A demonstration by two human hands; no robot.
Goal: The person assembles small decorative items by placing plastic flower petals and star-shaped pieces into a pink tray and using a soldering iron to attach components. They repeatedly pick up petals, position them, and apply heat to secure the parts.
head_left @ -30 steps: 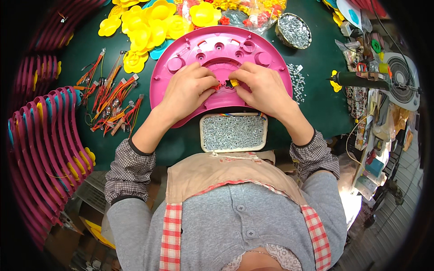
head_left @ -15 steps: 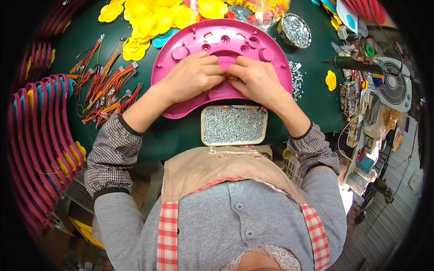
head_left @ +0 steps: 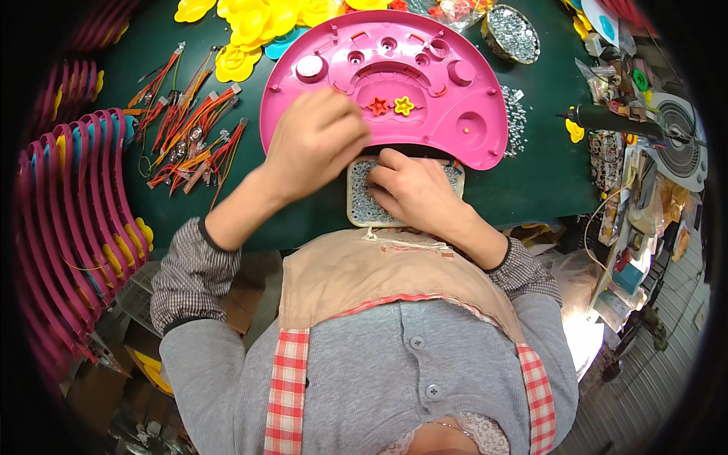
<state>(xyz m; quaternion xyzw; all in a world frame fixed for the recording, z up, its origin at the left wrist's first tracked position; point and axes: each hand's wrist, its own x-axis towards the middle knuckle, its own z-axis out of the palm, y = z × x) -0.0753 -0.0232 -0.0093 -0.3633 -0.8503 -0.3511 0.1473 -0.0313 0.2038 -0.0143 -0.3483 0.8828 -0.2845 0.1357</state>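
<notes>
The pink half-round panel is seen at 12 o'clock on the green table. The left hand is curled over its lower edge. The right hand is dipped into the screw tray at 6 o'clock of the panel, fingers bent; a held screw cannot be confirmed.

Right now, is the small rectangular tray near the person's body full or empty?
Filled: the rectangular tray holds a layer of small silvery screws. The right hand rests in it, covering much of it, so the depth cannot be told.

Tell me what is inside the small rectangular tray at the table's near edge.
The small rectangular tray holds many small silvery screws. The right hand rests in it, fingers down, covering the middle; whether it has picked any up cannot be seen.
</notes>
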